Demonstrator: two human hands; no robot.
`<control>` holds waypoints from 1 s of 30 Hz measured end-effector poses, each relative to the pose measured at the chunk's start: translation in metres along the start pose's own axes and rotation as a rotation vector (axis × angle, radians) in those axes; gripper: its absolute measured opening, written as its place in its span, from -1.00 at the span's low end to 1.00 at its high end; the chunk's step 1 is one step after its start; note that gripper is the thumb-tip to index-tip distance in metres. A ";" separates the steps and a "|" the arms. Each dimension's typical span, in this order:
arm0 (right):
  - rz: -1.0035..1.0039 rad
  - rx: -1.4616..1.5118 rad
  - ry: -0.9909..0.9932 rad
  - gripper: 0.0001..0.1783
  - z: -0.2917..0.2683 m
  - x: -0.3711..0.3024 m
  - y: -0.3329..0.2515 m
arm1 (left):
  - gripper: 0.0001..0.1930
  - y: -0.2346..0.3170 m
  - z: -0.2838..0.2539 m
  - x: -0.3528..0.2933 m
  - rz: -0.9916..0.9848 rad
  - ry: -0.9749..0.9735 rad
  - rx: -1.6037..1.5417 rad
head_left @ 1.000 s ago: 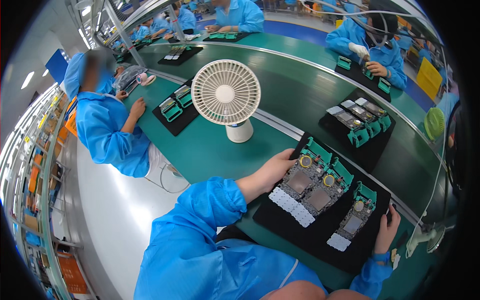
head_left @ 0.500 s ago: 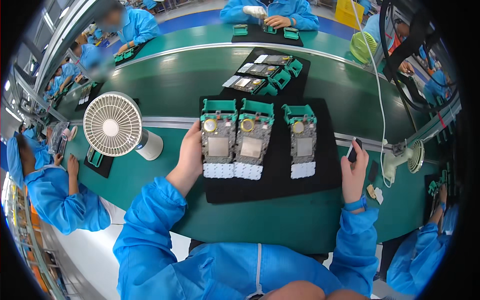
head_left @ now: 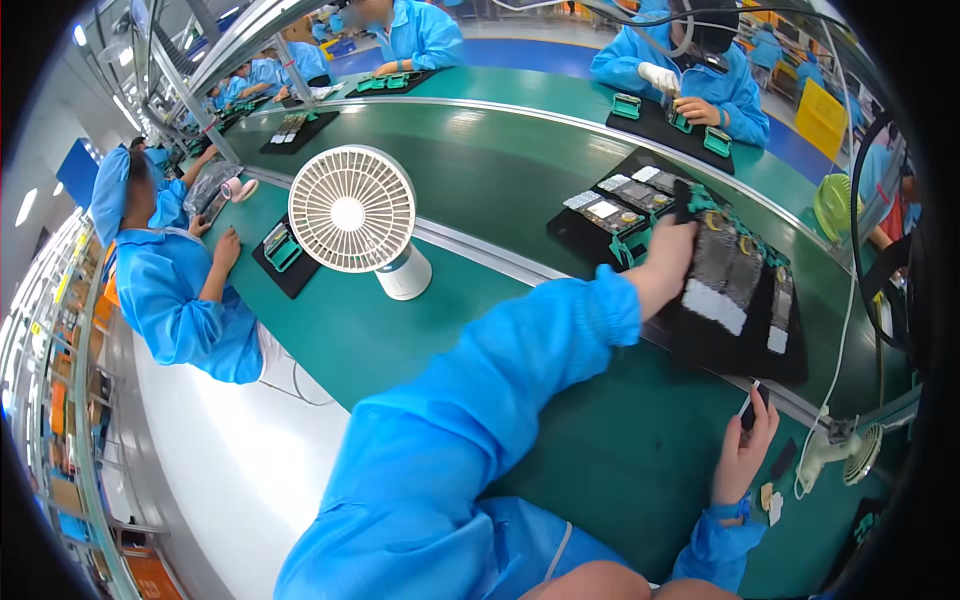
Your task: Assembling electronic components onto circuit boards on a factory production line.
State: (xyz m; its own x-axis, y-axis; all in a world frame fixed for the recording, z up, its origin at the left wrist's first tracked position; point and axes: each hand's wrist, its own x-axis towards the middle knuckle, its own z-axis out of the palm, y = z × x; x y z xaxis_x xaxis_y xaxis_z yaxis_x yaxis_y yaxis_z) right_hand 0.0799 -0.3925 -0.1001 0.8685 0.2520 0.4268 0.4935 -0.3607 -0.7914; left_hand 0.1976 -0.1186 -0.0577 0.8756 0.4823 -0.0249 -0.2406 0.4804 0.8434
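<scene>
Stretched far forward, my left hand (head_left: 664, 262) is closed on the left edge of a black mat (head_left: 700, 352), its fingers slightly blurred. On this mat lie circuit boards with green plastic frames, white pads and round gold-coloured parts; two boards (head_left: 724, 262) sit side by side and a third board (head_left: 780, 305) lies apart to the right. The mat rests over the metal rail onto the dark green belt. Nearer to me, my right hand (head_left: 742, 455) pinches a small black piece with a white edge (head_left: 756, 404). Its exact kind cannot be made out.
Another black mat (head_left: 580, 235) with several boards lies just beyond my left hand. A white fan (head_left: 352, 210) stands on the green bench (head_left: 590, 430); a small clip fan (head_left: 850, 450) is at the right. Co-workers in blue sit left and across the belt.
My left hand has carried the mat with its boards forward from the bench onto the belt. The view has swung left. My right hand still holds the small black piece near the rail.
</scene>
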 end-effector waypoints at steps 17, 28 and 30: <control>0.029 -0.005 -0.062 -0.55 0.041 0.015 0.055 | 0.03 -0.129 0.101 0.102 0.007 -0.409 0.521; 0.069 -0.048 -0.129 -0.56 0.017 0.010 0.041 | -0.51 -0.002 0.013 0.073 0.716 -0.203 1.156; -0.048 0.040 -0.189 -0.57 0.037 0.016 0.019 | -0.69 0.036 -0.092 0.107 1.003 0.027 1.936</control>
State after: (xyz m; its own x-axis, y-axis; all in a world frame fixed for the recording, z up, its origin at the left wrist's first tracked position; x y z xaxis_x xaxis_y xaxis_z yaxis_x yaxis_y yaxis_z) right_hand 0.1016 -0.3620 -0.1239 0.8181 0.4335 0.3780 0.5290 -0.3092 -0.7903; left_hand 0.2443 0.0182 -0.0796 0.7536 0.0481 0.6555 0.1316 -0.9882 -0.0788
